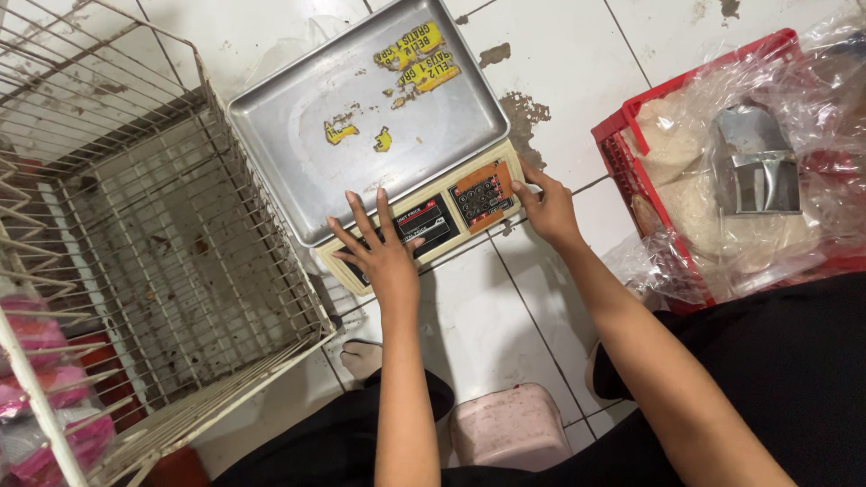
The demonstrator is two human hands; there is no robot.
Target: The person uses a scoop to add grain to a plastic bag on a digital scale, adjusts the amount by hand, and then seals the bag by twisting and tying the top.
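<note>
An electronic weighing scale with a bare steel pan stands on the white tiled floor. Torn yellow sticker scraps cling to the pan. My left hand lies flat with fingers spread over the scale's front panel, beside the dark display. My right hand touches the scale's right front corner, next to the orange keypad. Neither hand holds anything.
A white wire basket stands at the left, touching the scale. A red crate lined with clear plastic holds white grains and a metal scoop at the right. A pink stool sits under me. Pink packets lie far left.
</note>
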